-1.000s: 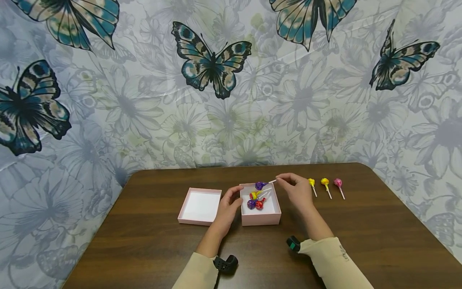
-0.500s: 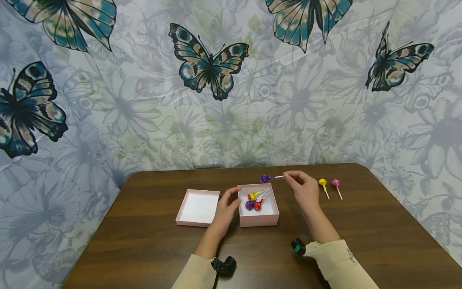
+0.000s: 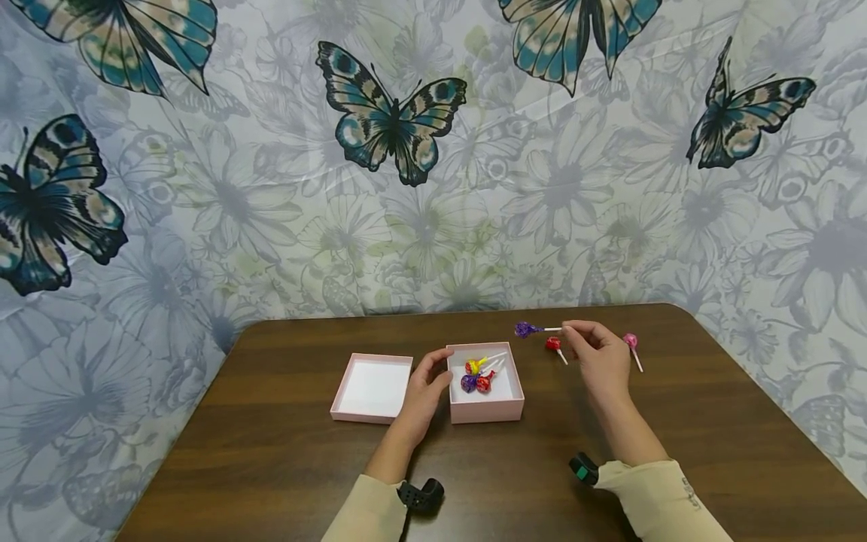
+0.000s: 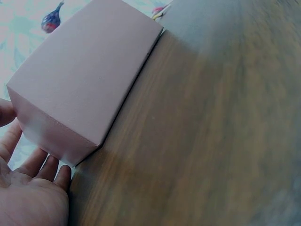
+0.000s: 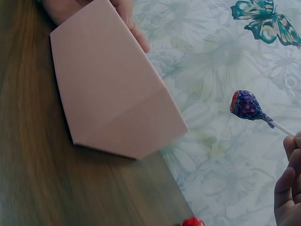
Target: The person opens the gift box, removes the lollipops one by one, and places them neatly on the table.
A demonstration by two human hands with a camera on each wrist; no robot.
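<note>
My right hand [image 3: 599, 361] pinches the white stick of a purple-wrapped lollipop [image 3: 526, 330], held level above the table right of the box. The candy end [image 5: 247, 104] points left, with the fingertips at the end of the stick. My left hand [image 3: 425, 391] touches the left side of an uncovered pink box [image 3: 486, 410], its relaxed fingers [image 4: 34, 162] against the wall. Inside the box lie a yellow-and-red lollipop [image 3: 473, 366], a purple one [image 3: 468, 384] and a red one [image 3: 484, 384]. A red lollipop [image 3: 554, 343] lies on the table left of my right hand.
A shallow pink box lid [image 3: 372, 415], white inside, lies left of the box. Beyond my right hand a pink lollipop [image 3: 631, 341] rests on the brown wooden table [image 3: 271, 467]. A butterfly-patterned cloth [image 3: 433, 248] hangs behind the table.
My right hand has lifted the purple lollipop from the box and carried it right. The red lollipop on the table has come into view; the yellow ones are now hidden. My left hand stays put.
</note>
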